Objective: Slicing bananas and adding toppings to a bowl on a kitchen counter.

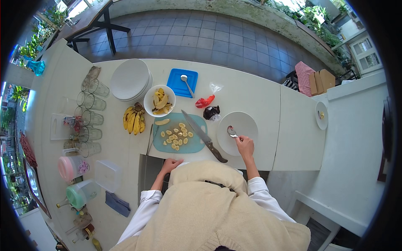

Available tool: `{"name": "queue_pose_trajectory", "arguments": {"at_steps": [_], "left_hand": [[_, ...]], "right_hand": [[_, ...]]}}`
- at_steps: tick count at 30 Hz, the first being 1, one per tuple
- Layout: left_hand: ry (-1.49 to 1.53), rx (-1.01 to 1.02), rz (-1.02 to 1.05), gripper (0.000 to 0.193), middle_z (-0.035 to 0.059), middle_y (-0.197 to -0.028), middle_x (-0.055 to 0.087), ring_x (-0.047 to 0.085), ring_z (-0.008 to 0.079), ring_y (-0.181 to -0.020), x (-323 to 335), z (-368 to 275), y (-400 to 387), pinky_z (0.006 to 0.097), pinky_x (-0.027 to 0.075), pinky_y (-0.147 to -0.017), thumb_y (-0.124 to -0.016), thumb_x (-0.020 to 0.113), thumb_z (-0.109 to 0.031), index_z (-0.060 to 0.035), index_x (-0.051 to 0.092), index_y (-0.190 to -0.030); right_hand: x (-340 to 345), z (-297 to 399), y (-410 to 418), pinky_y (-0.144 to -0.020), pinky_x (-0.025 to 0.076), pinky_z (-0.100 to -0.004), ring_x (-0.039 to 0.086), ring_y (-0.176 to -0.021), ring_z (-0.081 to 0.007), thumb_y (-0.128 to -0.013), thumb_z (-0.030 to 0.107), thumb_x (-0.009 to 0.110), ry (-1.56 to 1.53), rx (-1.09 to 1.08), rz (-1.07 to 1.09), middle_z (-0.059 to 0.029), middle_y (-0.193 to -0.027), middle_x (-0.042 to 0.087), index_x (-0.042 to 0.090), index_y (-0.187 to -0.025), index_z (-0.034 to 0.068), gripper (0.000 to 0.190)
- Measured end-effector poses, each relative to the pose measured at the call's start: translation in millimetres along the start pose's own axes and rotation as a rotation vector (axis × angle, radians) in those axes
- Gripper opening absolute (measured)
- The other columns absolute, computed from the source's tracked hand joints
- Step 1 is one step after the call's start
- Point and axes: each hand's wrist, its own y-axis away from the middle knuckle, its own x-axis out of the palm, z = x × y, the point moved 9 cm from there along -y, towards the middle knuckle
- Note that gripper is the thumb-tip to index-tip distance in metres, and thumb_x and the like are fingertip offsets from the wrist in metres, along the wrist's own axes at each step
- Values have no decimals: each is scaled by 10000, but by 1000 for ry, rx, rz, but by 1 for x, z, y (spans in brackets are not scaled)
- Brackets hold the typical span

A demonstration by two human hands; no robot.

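My right hand (245,146) grips a metal spoon (232,133) by its handle, with a little red matter in its bowl. Under it lies a white plate (237,117). My left hand (170,165) is at the counter's front edge, its fingers partly hidden. On a teal cutting board (196,147) lie several banana slices (176,141) and a longer peeled banana piece (162,122). A large knife (201,133) with a brown handle rests slantwise over the board's right side. Beyond the board are a red plastic bag (204,102) and a dark plastic-wrapped bundle (211,112).
Banana peels fill a white bowl (147,105) beside unpeeled bananas (134,120) and stacked white plates (129,78). A blue tray (176,82) holds another spoon (187,85). Drinking glasses (92,118) and lidded containers (72,168) line the left. A small plate (321,123) is far right.
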Motion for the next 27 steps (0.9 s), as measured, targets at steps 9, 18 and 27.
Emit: {"name": "queue_pose_trajectory", "arguments": {"at_steps": [9,18,27], "left_hand": [[23,35,-4,541,-2,-401,442,380,48,-429,0,-10,2,266,319,-412,-764,610,-473,15,598,-532],[4,39,2,551,-7,-399,421,355,53,-429,1,-9,1,271,312,-410,-761,615,-474,18,580,-516],[31,37,-12,550,3,-403,418,352,57,-433,1,-4,-1,273,311,-411,-762,614,-474,18,575,-518]], "right_hand": [[3,-4,-4,-589,477,-414,602,-652,-350,-714,285,559,-3,-17,-10,-171,-691,617,665,-763,55,258],[1,-2,-5,-592,479,-410,603,-654,-349,-709,288,559,2,-7,-26,-172,-689,618,666,-749,50,263],[-1,-3,-6,-589,484,-404,609,-662,-341,-713,293,566,31,13,-21,-166,-697,624,670,-757,60,259]]}}
